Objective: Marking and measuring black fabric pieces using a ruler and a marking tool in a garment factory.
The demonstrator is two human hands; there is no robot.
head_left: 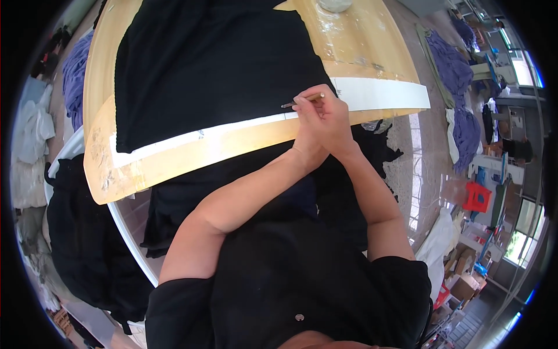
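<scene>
A slim tool with a brown, wood-like handle [316, 97] and a thin metal tip is pinched in my right hand [334, 113]. Its tip points left, over the lower right edge of a black knit-like fabric piece [215, 70]. My left hand [310, 145] crosses close against the right one near the wrist; its fingers are largely hidden, so their grip is unclear. Beneath the fabric lies a white strip or board [381, 94], showing along the near edge and out to the right, with small dark marks on it.
The wooden-topped table [372, 41] carries clear tape and a pale round object [335, 4] at the far edge. More black cloth [87, 244] fills a white-rimmed tub at left. Purple cloth heaps [456, 75] lie to the right, near a red stool [478, 196].
</scene>
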